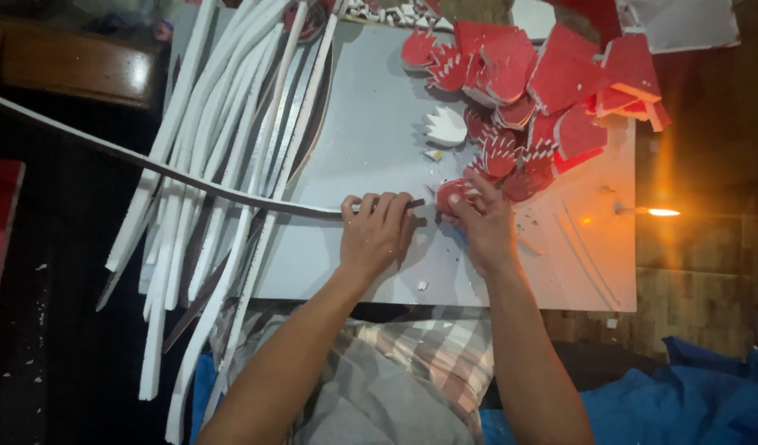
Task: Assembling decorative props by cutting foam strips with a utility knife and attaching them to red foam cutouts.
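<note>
The left hand presses its fingers flat on the end of a long dark-edged foam strip lying across the grey board, while the right hand pinches closed on a small red foam piece just beside that strip end. Above them lie 1 white petal cutout and a heap of red cut pieces, with many white strips uncut at the left, so plenty seems left.
</note>
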